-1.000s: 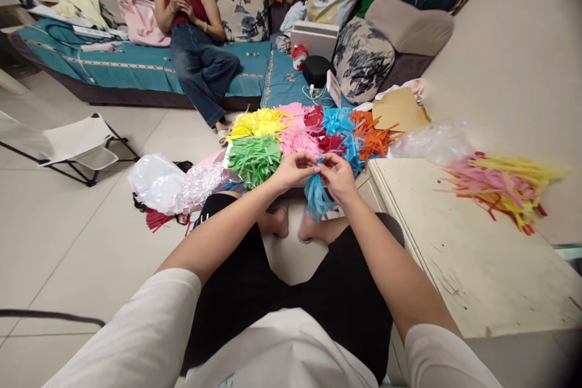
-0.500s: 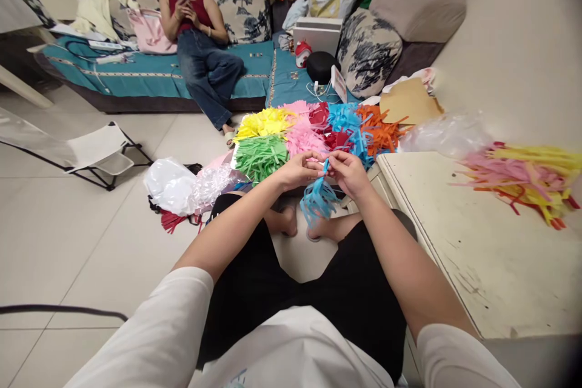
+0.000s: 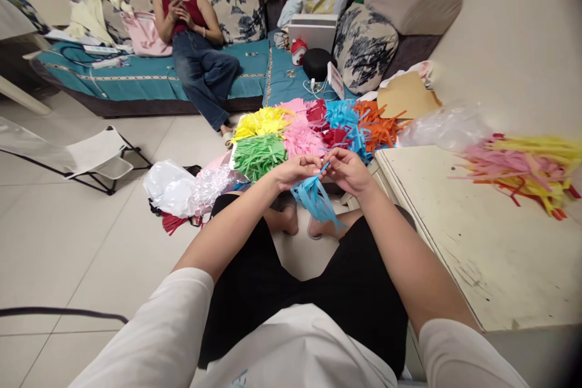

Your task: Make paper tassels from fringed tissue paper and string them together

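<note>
A blue paper tassel [image 3: 316,195] hangs between my two hands, its fringe spread downward over my lap. My left hand [image 3: 293,171] pinches it near the top from the left. From the right, my right hand [image 3: 348,170] grips its narrow twisted end with thumb and fingers. Just beyond my hands lie heaps of fringed paper: green tassels [image 3: 259,157], yellow tassels [image 3: 261,123], pink tassels [image 3: 302,136], blue tassels [image 3: 342,114] and orange tassels [image 3: 376,124]. Dark red fringes [image 3: 335,137] show among them.
A cream cabinet top [image 3: 454,242] at right bears mixed tassels [image 3: 531,173] and clear plastic wrap [image 3: 448,127]. A person [image 3: 195,42] sits on the teal-covered sofa [image 3: 136,82] holding a phone. At left are a folding chair [image 3: 97,151] and plastic bags [image 3: 168,188] on the floor.
The tassel's fringe has swung and fanned out, now slanting to the lower right. Both hands keep their pinch at its top, with fingers slightly shifted. The view has tilted a little.
</note>
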A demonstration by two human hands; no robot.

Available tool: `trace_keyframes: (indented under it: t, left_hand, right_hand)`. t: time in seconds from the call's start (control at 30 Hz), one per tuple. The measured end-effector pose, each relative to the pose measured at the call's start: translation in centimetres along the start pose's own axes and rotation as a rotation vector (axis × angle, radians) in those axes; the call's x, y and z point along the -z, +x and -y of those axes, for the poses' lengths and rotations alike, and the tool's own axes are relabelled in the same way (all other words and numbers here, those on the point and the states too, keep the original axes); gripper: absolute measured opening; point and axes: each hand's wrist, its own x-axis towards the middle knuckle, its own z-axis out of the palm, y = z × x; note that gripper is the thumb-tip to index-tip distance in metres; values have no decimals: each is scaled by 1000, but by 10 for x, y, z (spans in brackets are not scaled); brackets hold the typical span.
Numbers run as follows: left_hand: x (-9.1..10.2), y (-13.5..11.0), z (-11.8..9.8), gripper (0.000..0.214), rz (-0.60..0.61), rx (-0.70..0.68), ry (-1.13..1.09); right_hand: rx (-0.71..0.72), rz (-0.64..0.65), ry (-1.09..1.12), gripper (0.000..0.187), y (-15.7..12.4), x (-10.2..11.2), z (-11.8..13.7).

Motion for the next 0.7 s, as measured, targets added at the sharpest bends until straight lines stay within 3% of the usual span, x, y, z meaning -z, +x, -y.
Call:
trace_keyframes:
  t: [0.13, 0.3, 0.4, 0.5, 0.7]
  left_hand:
    - [-1, 1, 1, 59, -19, 0, 38]
    - [-6, 3, 3, 64, -89, -101, 176]
    - [-12, 2, 6, 65, -240, -227, 386]
    - [-18, -2, 7, 52, -376, -366, 699]
    - [-23, -10, 4, 42, -373, -430, 1044]
  right_hand:
    - [84, -57, 7, 64, 3, -2, -6]
    - [201, -115, -272, 56, 7, 1, -11]
    - [237, -165, -424, 41, 7, 0, -12]
    - [229, -207, -478, 32, 5, -4, -13]
    - [191, -265, -461, 30, 3, -8, -17]
